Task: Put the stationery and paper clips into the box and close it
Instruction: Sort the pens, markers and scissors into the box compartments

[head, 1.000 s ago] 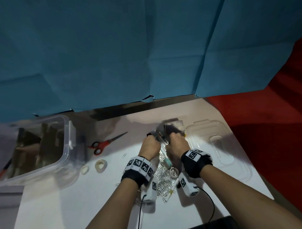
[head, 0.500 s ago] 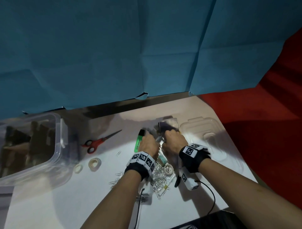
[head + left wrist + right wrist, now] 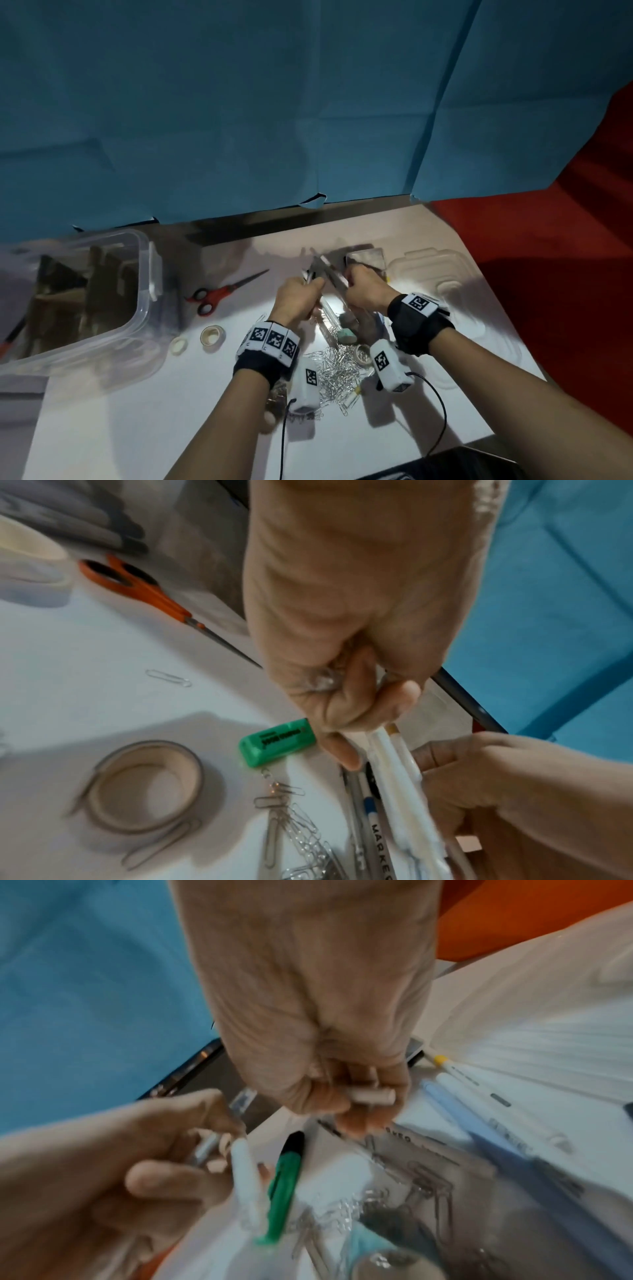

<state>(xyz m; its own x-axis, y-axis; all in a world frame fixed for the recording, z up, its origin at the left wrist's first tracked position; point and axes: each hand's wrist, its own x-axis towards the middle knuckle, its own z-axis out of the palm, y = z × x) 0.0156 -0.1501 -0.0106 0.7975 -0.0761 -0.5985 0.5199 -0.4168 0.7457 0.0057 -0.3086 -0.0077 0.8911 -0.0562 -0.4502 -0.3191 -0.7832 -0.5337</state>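
Over the middle of the white table (image 3: 137, 428) my two hands meet. My left hand (image 3: 301, 291) grips a small bunch of white pens (image 3: 394, 753). My right hand (image 3: 363, 287) is curled round a pale pen end (image 3: 373, 1096), and a dark pen (image 3: 327, 272) sticks out up-left between the hands. A green highlighter (image 3: 286, 1175) lies right by my left fingers; whether they hold it is unclear. Beneath the wrists lies a heap of paper clips (image 3: 339, 370). The clear plastic box (image 3: 144, 274) stands open at the far left, well apart from both hands.
The clear lid (image 3: 442, 274) lies right of my right hand. Red scissors (image 3: 219, 296) and two tape rolls (image 3: 212, 335) lie between the hands and the box. A blue pen (image 3: 479, 1123) and a yellow-tipped marker (image 3: 459, 1074) rest by the lid. Another tape roll (image 3: 147, 785) sits near the clips.
Both hands stay together over the same spot. The green highlighter that stuck up from my left hand half a second ago no longer shows above it; dark pens now stick out there.
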